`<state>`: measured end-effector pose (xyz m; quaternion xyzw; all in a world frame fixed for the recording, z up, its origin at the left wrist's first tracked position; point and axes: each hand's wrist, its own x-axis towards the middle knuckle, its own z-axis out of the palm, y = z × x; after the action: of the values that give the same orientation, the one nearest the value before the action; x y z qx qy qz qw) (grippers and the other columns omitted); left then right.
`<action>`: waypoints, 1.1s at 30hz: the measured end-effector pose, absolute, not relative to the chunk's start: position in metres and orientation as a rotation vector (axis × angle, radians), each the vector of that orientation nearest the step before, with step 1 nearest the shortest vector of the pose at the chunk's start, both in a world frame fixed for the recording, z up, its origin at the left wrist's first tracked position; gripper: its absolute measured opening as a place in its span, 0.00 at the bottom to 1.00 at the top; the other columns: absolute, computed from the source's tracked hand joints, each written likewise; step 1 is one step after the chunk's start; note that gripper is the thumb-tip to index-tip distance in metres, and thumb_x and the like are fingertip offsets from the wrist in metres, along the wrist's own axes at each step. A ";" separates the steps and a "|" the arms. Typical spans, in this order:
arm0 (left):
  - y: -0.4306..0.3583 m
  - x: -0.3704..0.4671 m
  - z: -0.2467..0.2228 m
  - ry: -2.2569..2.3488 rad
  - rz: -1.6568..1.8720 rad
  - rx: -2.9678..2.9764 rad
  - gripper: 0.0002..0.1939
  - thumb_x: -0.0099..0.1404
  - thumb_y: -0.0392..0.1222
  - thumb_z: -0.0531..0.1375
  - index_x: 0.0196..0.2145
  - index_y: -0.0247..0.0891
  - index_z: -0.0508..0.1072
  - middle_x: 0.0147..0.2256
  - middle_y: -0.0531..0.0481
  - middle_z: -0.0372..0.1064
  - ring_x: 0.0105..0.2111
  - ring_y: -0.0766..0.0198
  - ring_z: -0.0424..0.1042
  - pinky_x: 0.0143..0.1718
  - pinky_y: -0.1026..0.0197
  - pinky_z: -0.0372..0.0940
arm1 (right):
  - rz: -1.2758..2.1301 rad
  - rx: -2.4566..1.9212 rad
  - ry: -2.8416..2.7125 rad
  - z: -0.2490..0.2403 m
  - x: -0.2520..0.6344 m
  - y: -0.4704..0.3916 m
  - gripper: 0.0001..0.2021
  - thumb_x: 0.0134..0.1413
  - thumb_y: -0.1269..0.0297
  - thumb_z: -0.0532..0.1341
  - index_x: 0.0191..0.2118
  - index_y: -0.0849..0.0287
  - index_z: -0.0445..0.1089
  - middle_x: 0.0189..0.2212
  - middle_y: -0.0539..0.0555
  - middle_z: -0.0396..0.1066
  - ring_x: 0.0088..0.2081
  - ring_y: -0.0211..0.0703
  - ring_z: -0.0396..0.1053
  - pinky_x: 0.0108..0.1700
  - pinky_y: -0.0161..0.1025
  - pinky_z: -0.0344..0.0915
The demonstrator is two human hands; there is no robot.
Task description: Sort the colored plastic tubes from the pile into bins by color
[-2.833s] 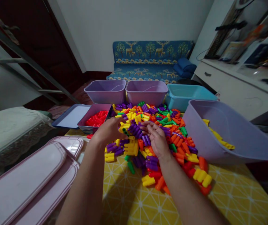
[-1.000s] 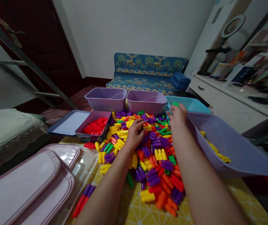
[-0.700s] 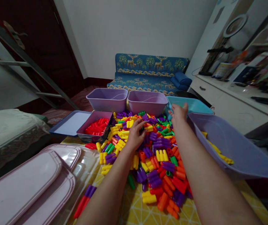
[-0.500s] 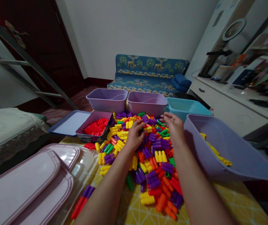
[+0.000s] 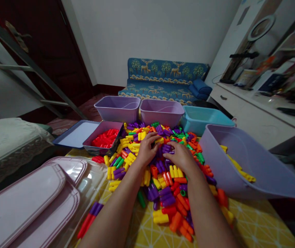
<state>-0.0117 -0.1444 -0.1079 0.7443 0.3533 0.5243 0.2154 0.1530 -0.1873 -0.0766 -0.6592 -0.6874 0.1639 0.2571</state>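
Note:
A heap of plastic bullet-shaped building pieces (image 5: 159,198) in purple, yellow, red, orange and green covers the middle of the table. My left hand (image 5: 147,151) rests over the heap with curled fingers, a yellow piece (image 5: 159,141) at its fingertips. Just to the right, my right hand (image 5: 180,156) reaches in from the side. Its thumb and fingers bend around a purple piece (image 5: 166,148); how firmly they grip it is hard to see.
Two purple bins (image 5: 117,109) and a turquoise bin (image 5: 201,120) line the back. A lilac bin (image 5: 253,155) at right holds yellow pieces. Red pieces (image 5: 107,138) fill a box (image 5: 92,150) at left, beside a lid (image 5: 76,134). Pink lids (image 5: 25,203) lie front left.
My right hand has come left and down from near the turquoise bin to the middle of the heap, beside my left hand. My left hand has hardly moved.

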 end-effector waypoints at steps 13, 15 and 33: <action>-0.150 -0.012 -0.107 0.822 1.369 1.883 0.21 0.65 0.36 0.63 0.56 0.36 0.70 0.49 0.44 0.70 0.49 0.56 0.70 0.53 0.58 0.64 | 0.536 -1.392 -1.564 -0.080 0.121 -0.187 0.27 0.50 0.74 0.57 0.58 0.59 0.64 0.44 0.59 0.73 0.40 0.45 0.73 0.46 0.44 0.70; -0.150 -0.012 -0.107 0.842 1.368 1.833 0.20 0.64 0.35 0.63 0.54 0.35 0.70 0.44 0.45 0.71 0.42 0.58 0.72 0.46 0.62 0.67 | 0.517 -1.393 -1.566 -0.083 0.119 -0.186 0.27 0.49 0.74 0.57 0.58 0.59 0.65 0.45 0.59 0.72 0.42 0.47 0.73 0.47 0.45 0.69; -0.148 -0.011 -0.108 0.752 1.446 1.824 0.14 0.61 0.26 0.59 0.44 0.34 0.73 0.41 0.48 0.71 0.43 0.62 0.71 0.47 0.64 0.65 | 0.528 -1.392 -1.625 -0.092 0.121 -0.184 0.25 0.50 0.76 0.54 0.55 0.58 0.66 0.46 0.57 0.73 0.45 0.47 0.72 0.53 0.48 0.66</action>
<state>-0.0111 -0.1484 -0.1078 0.7010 0.2890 0.5558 0.3409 0.1210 -0.1835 -0.0922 -0.5635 -0.6578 0.2139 0.4518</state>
